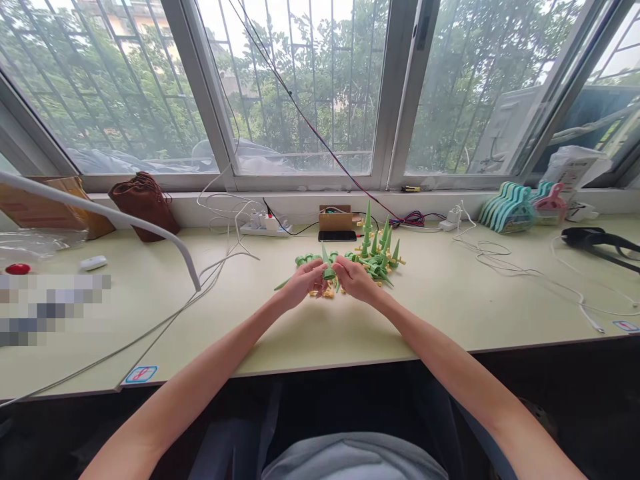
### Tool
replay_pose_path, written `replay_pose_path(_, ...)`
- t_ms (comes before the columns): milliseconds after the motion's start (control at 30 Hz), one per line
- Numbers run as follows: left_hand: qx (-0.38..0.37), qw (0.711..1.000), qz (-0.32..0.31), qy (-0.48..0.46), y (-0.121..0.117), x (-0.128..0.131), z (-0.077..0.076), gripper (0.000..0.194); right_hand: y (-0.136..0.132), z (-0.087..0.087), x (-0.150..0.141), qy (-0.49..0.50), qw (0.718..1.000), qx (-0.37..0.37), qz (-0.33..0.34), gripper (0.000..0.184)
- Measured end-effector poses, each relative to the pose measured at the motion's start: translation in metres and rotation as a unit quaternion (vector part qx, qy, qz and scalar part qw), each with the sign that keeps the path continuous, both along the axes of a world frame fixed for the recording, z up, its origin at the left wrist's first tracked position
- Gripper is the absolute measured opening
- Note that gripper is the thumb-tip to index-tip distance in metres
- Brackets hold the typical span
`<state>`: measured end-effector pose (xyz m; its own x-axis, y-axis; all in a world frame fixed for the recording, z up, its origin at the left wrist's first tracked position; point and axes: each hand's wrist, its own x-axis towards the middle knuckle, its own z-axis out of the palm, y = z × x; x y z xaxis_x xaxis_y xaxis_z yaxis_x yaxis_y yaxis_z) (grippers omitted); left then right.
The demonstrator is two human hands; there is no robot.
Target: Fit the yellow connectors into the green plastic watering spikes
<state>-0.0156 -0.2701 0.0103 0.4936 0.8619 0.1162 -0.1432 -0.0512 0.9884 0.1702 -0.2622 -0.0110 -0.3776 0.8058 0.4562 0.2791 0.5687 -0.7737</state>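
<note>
Between my two hands is a small green plastic piece with a pointed tip and a ringed base [329, 273], its tip upward. My left hand [305, 283] pinches it from the left. The fingers of my right hand [356, 279] are closed against its right side; whether they hold a smaller part too is hidden. Just beyond my right hand lies a pile of similar green spikes [383, 263], some stacked upright with yellow pegs. More green rings [306, 259] lie behind my left hand. Small yellow pieces [329, 292] are scattered below my hands.
A phone [337, 236] lies before a cardboard box [335, 219] at the back. A power strip [266, 229] and loose white cables [220, 267] are left of it. Turquoise hangers [507, 208] and a black strapped object [600, 243] are at right; a brown pouch [145, 208] stands left.
</note>
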Motion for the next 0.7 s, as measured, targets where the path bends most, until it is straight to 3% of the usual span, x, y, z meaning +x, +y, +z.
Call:
replay_pose_path(300, 0.185, 0.976, 0.046, 0.11, 0.0, 0.005, -0.008, 0.039, -0.002, 0.008, 0.001, -0.007, 0.999, -0.02, -0.045, 0.057)
replay_pose_path(467, 0.297, 0.934, 0.121, 0.159, 0.002, 0.007, -0.011, 0.035, -0.003, 0.009, 0.001, -0.005, 0.997, -0.043, -0.064, 0.061)
replay_pose_path(533, 0.307, 0.929, 0.133, 0.159, 0.003, 0.008, -0.012, 0.035, -0.002, 0.008, 0.0, 0.013, 0.996, -0.051, -0.066, 0.062)
replay_pose_path(700, 0.238, 0.956, 0.133, 0.104, 0.007, 0.009, -0.013, 0.039, 0.0, 0.007, -0.004, 0.058, 0.995, -0.054, -0.062, 0.063)
